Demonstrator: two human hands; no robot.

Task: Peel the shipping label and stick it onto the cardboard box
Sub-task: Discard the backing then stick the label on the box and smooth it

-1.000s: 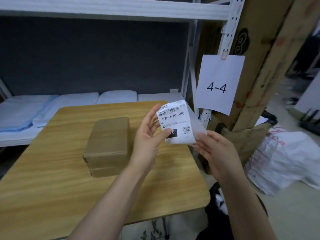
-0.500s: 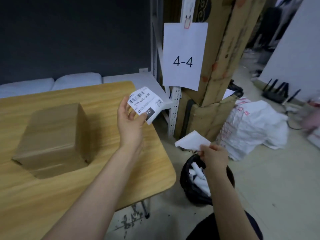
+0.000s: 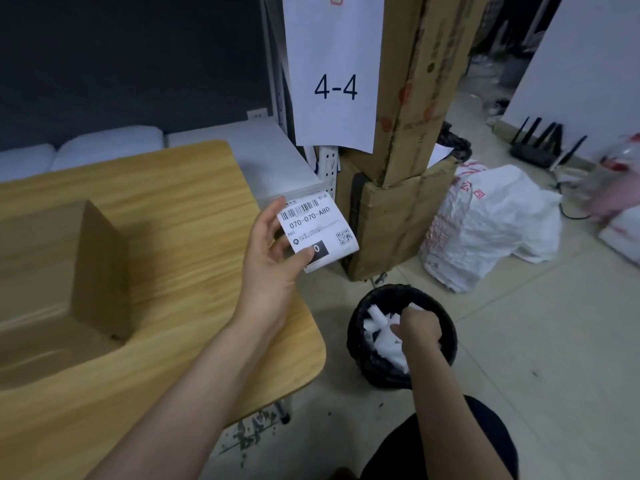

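Note:
My left hand (image 3: 272, 252) pinches the white shipping label (image 3: 313, 225) by its lower left corner, printed side facing me, just past the right edge of the wooden table (image 3: 194, 209). The brown cardboard box (image 3: 97, 265) sits on the table to the left of that hand, apart from it. My right hand (image 3: 419, 329) is low inside the black waste bin (image 3: 356, 327), fingers curled, with a white strip of backing paper sticking out above the knuckles.
The bin holds several white paper scraps. Tall cardboard cartons (image 3: 398, 220) stand behind it by a shelf post with a "4-4" sign (image 3: 334, 88). A white plastic sack (image 3: 485, 230) and a black router (image 3: 540, 143) lie on the floor at right.
The backing paper came off the label. My right hand carried it down into the bin while my left hand kept the label up. My view swung right and down.

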